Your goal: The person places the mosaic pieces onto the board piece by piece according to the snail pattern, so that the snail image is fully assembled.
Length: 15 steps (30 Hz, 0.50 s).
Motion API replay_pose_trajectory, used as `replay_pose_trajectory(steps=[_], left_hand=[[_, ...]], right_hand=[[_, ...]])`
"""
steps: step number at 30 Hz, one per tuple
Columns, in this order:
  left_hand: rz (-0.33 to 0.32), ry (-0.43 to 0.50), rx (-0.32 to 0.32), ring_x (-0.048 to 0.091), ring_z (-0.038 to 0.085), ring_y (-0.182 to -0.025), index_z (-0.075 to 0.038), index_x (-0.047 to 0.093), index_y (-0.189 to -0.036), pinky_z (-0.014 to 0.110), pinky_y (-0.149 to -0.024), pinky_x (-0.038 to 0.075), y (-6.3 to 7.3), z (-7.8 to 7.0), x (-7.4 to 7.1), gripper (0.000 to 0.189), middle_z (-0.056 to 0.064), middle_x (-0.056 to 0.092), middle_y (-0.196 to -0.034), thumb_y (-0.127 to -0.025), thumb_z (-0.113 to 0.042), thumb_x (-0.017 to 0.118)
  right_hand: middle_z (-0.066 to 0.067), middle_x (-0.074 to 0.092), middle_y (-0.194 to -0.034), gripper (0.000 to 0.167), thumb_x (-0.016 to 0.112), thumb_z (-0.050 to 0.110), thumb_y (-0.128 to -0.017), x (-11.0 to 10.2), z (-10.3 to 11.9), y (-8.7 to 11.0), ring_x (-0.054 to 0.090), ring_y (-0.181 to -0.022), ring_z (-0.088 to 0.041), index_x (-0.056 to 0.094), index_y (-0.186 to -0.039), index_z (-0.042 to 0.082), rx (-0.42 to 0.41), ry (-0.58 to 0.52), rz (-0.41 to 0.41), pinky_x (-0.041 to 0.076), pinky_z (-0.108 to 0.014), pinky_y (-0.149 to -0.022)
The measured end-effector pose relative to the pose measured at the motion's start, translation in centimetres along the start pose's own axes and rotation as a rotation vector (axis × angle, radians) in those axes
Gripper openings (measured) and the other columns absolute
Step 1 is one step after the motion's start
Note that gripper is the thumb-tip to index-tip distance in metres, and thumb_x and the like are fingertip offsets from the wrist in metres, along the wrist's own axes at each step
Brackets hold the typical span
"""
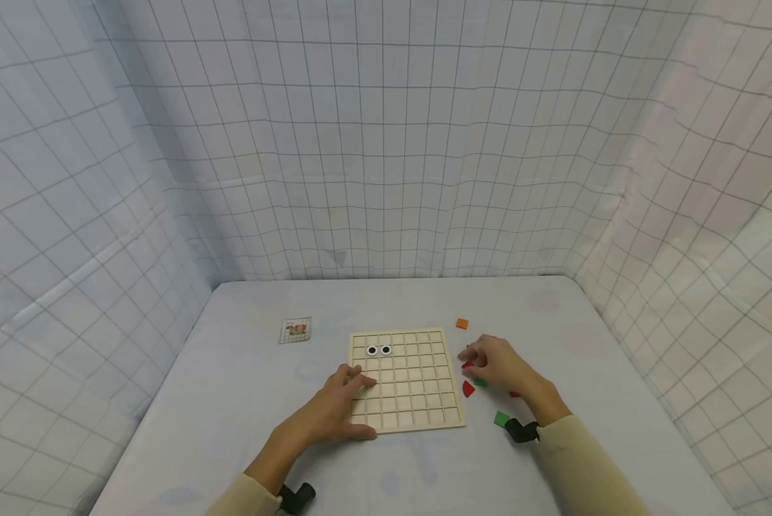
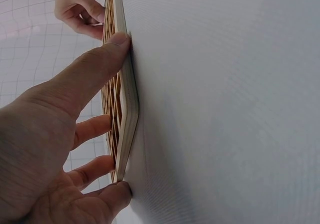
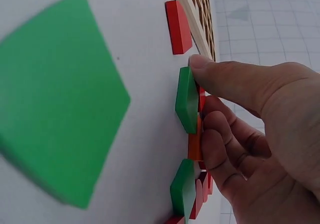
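A pale wooden grid board [image 1: 418,419] lies on the table. Over its left side spreads my left hand [image 1: 334,408]; in the left wrist view its thumb [image 2: 107,52] rests along the near edge and other fingers touch the board near its corner. Two eye tiles [image 1: 379,350] sit side by side in upper-left cells. To the right of the board, my right hand [image 1: 498,364] has its thumb and fingertips on either side of a small red piece [image 1: 467,365], which it appears to pinch. A green piece [image 3: 186,102] partly hides that red piece in the right wrist view.
Another red piece [image 1: 468,388] lies by the board's right edge, and a green piece [image 1: 502,418] near the right wrist. Farther back is an orange square [image 1: 462,324]. A picture card [image 1: 295,330] lies at the back left. Gridded cloth walls [image 1: 398,179] enclose the table.
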State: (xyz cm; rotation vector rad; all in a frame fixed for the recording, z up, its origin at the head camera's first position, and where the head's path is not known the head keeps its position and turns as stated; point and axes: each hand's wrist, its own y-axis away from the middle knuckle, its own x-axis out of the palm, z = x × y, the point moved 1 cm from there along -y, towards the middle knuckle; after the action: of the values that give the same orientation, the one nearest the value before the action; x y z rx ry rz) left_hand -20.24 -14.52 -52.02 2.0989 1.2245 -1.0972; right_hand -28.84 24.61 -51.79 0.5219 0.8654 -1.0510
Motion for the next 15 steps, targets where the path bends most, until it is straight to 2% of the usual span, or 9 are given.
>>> replay_pose_trajectory(steps=[6,15], left_hand=[[-0.010,-0.018,0.019,0.056,0.056,-0.155,-0.008,0.064,-0.156,0.069,-0.120,0.054,-0.09,0.21,0.05,0.092,0.029,0.051,-0.160,-0.084,-0.043,0.107],[-0.009,-0.001,0.027,0.055,0.057,-0.155,-0.009,0.064,-0.157,0.071,-0.121,0.054,0.01,-0.18,-0.08,0.092,0.028,0.051,-0.160,-0.084,-0.044,0.107]], right_hand=[[-0.003,0.080,-0.115,0.018,0.093,0.016,-0.101,-0.02,0.22,0.13,0.059,-0.089,-0.008,0.089,-0.118,0.011,-0.004,0.009,-0.002,0.052,-0.025,-0.080],[0.000,0.080,-0.112,0.014,0.092,0.016,-0.102,0.03,0.14,0.11,0.060,-0.090,-0.007,0.089,-0.115,0.012,-0.009,0.023,0.003,0.053,-0.025,-0.082]])
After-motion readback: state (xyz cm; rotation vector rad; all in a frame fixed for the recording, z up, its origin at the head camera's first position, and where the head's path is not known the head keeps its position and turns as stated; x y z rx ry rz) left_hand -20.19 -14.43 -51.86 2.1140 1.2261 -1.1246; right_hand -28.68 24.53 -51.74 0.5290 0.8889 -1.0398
